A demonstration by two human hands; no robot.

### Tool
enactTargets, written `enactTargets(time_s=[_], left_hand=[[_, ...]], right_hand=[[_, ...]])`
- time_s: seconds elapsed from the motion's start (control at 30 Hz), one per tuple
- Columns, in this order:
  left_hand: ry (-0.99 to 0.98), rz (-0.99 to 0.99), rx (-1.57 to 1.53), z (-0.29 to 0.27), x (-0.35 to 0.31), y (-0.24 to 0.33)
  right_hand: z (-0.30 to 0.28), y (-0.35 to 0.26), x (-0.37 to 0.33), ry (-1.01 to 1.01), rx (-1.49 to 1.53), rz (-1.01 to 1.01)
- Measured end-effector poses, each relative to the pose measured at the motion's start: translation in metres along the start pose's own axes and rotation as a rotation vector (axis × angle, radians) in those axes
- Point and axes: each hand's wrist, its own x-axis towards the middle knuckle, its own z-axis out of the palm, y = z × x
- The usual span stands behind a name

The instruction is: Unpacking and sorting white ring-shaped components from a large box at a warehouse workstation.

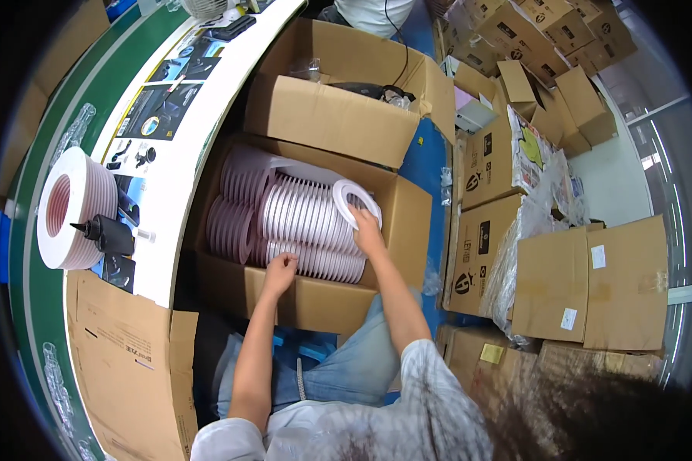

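Observation:
An open cardboard box point(331, 301) in front of me holds rows of flat white rings point(307, 211), packed on edge. Duller, pinkish rings point(227, 230) fill the box's left side. At the right end of the rows, my right hand point(367, 232) grips one white ring point(346, 187), its fingers reaching into the centre hole. That ring is tilted, its face turned up. My left hand point(282, 270) is at the near edge of the rows, its fingers curled together. What those fingers hold, if anything, is hidden.
On the white table point(178, 223) to my left stand a stack of white rings point(73, 207) and a black nozzle-like part point(108, 233). Behind my box is another open carton point(331, 115) with a black cable. Stacked cartons point(484, 238) line the right. A person point(373, 15) is at the far end.

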Motion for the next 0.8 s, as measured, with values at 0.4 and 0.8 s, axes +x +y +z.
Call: enactTargets(time_s=[0.4, 0.8], left_hand=[[-0.005, -0.026, -0.038, -0.011, 0.002, -0.006], [-0.043, 0.251, -0.092, 0.022, -0.019, 0.048]], right_hand=[[0.003, 0.002, -0.002, 0.085, 0.006, 0.070], [-0.069, -0.028, -0.016, 0.710, 1.581, 0.429]])
